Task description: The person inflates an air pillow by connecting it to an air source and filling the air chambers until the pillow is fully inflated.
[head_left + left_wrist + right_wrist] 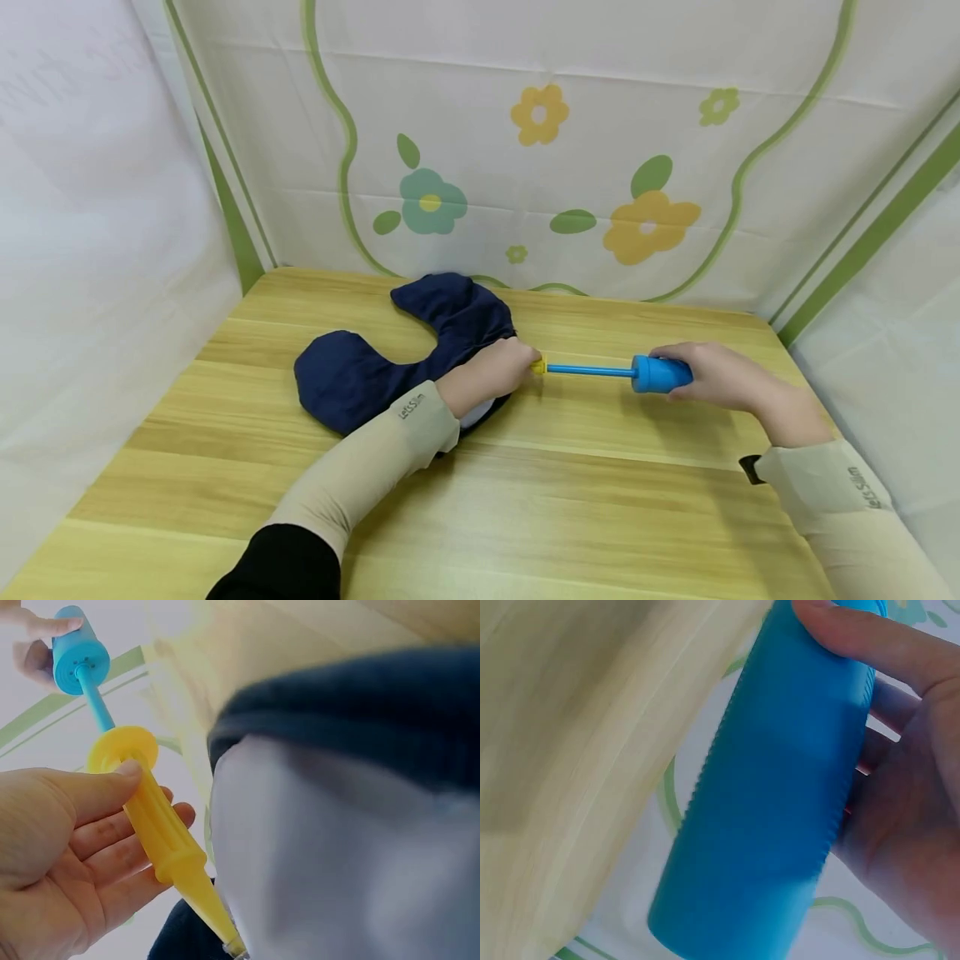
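A hand air pump spans both hands, its blue barrel [654,374] on the right and its yellow nozzle [166,829] on the left. Between them a length of thin blue rod [590,370] shows. My left hand [501,367] holds the yellow nozzle, thumb on one side and fingers behind. The nozzle's tapered tip meets a small clear valve [238,949] at the edge of a whitish inner bladder [300,862]. That bladder shows through an opening in a navy U-shaped neck pillow [352,383]. My right hand [716,379] grips the barrel, fingers around its ribbed side.
The pillow lies on a wood-grain table [570,517], toward its back left. Behind the table hangs a white curtain [480,108] printed with flowers and green lines. More white cloth [97,250] closes off the sides.
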`<state>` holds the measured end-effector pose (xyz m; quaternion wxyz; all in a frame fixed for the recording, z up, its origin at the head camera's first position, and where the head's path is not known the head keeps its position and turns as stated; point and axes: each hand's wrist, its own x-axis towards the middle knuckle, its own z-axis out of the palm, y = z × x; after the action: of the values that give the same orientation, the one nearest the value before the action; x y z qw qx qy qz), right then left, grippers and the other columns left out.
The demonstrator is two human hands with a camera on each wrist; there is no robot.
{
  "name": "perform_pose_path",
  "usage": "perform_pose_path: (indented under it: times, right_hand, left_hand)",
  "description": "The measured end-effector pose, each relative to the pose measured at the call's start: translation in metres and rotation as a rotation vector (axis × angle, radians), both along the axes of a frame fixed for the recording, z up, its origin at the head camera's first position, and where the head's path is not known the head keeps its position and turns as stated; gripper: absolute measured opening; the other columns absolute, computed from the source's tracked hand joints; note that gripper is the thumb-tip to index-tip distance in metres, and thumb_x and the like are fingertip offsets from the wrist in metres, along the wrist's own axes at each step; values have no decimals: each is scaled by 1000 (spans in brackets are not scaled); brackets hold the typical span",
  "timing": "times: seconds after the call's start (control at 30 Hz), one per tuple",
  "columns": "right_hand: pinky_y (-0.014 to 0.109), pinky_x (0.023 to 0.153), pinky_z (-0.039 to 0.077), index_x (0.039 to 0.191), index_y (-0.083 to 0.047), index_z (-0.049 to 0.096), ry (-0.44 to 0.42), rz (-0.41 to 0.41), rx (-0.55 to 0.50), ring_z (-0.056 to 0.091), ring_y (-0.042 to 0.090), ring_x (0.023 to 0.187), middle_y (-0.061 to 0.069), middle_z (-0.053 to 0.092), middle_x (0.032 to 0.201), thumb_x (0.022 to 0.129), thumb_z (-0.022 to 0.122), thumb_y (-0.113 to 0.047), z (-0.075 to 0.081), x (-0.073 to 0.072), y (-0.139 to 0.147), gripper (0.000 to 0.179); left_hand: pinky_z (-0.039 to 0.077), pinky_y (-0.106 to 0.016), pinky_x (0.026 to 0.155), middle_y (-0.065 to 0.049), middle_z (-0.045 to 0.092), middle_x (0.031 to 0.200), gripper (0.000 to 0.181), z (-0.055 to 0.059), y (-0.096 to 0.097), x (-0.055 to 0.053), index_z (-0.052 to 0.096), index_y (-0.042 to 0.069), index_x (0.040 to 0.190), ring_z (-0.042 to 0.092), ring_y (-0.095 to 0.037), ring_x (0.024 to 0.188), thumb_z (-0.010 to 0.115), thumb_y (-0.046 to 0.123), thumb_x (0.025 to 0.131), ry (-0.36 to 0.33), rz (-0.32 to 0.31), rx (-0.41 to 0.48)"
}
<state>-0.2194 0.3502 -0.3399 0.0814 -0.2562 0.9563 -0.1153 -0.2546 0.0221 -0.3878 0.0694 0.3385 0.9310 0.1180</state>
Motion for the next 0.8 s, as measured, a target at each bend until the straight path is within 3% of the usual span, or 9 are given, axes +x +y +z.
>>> perform_pose_path:
  times: [0.27,0.63,0.8]
  right_hand:
    - [52,81,56,131,1,67,206,119,97,70,34,98,15,71,114,82,89,-22,-4,5,-33,59]
    - [51,82,57,133,1,66,238,148,97,71,36,103,17,72,118,82,89,-24,-27,-4,-86,61]
    - [48,78,58,132,0,67,260,159,82,72,32,97,15,74,114,82,89,-27,-30,-5,-101,60]
  left_hand:
    - [51,-22,69,-5,74,103,15,2,-4,1,76,7,111,64,-11,76,65,13,103,2,-9,4]
    - [48,-22,64,-4,73,95,13,4,-3,6,76,7,104,60,-10,68,65,12,103,10,1,-23]
    - [48,-22,63,-4,73,97,13,5,1,7,75,7,109,61,-9,68,67,13,102,23,-14,-37]
